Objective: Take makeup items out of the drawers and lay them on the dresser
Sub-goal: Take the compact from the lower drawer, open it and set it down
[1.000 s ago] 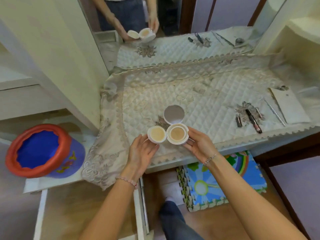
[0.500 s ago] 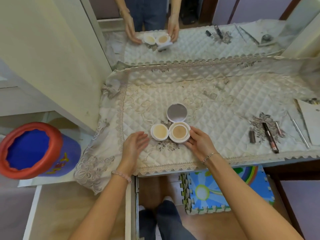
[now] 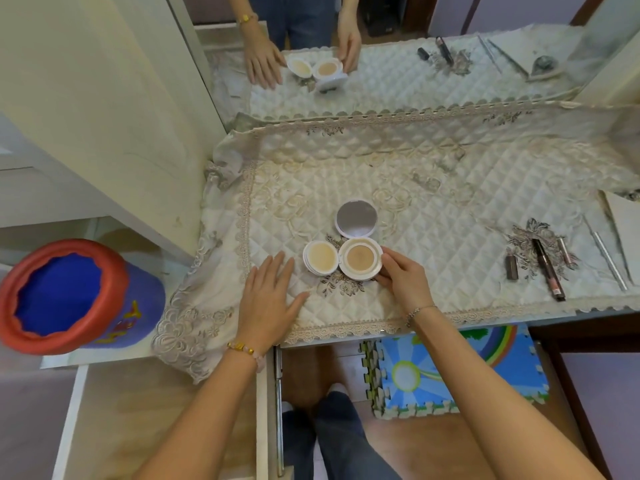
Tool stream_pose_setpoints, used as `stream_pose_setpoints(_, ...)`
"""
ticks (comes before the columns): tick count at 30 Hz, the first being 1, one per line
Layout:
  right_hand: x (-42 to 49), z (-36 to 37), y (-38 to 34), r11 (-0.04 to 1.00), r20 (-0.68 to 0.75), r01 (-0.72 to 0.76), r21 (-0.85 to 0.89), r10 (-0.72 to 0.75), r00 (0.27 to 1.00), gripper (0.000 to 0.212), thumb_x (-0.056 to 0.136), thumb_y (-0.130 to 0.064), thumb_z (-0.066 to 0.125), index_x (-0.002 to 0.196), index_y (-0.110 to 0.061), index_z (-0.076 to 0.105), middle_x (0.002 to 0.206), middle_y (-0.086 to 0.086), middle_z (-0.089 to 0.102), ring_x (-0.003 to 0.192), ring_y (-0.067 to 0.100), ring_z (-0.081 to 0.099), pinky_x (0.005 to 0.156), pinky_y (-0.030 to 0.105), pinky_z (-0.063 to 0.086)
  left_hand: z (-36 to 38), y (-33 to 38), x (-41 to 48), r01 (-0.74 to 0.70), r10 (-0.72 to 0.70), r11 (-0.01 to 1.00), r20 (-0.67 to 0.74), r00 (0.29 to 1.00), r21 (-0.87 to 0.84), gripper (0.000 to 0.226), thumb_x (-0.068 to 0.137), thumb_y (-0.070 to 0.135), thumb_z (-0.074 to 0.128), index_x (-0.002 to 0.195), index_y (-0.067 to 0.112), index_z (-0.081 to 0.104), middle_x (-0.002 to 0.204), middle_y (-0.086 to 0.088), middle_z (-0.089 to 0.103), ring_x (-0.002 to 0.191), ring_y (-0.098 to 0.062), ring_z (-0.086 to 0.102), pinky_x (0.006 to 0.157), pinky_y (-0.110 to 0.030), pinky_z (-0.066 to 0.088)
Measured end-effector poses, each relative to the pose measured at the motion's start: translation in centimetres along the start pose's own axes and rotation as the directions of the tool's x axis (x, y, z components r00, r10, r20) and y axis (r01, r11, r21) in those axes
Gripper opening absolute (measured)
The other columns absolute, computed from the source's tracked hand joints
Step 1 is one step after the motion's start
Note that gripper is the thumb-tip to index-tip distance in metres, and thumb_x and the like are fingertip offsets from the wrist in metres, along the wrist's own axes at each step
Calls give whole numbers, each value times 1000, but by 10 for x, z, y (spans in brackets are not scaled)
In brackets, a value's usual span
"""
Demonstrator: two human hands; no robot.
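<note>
Quilted dresser cloth (image 3: 433,188): right hand (image 3: 403,280) grips open cushion compact (image 3: 360,259); left hand (image 3: 268,299) flat, empty. Laying-out step; next, release.

An open cushion compact (image 3: 360,260) lies on the quilted lace cloth (image 3: 433,202) near the dresser's front edge, its mirrored lid (image 3: 356,218) flipped back toward the mirror. A round puff tray (image 3: 320,260) touches its left side. The right hand (image 3: 403,280) grips the compact's right rim with thumb and fingers; the left hand (image 3: 268,301) lies flat and spread on the cloth just left of the tray, apart from it. Near the cloth's right front corner lie a dark pencil (image 3: 547,270) and small tubes (image 3: 512,266). An open drawer (image 3: 166,410) sits below the left front edge
</note>
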State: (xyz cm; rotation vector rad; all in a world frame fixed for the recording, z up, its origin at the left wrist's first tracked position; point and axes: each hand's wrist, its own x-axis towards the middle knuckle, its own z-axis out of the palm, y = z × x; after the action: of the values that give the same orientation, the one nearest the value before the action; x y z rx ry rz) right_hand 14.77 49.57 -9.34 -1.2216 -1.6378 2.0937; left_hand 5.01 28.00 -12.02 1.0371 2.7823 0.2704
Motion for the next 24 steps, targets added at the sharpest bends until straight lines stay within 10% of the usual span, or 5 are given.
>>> stream_pose_setpoints(14,-9,-12,-7,937,-58,63,-344,-88,994,29,93,-17,49,120,-13,59,122,8,62,110,22,58,99,38,46,-9,-2,0,-24,21,998,66,998,49,80,83,66,8,146,19,21,156,-3,17,143,-20,12,115,-38,5)
stream_pose_setpoints(24,-51,-23,-54,532,105,420,-736,-522,846,43,94,-22,50,135,-12,44,134,9,51,122,22,49,96,30,38,-78,-11,-19,-56,66,993,-94,993,101,66,87,52,27,133,11,46,135,-11,53,128,-29,44,108,-46,30)
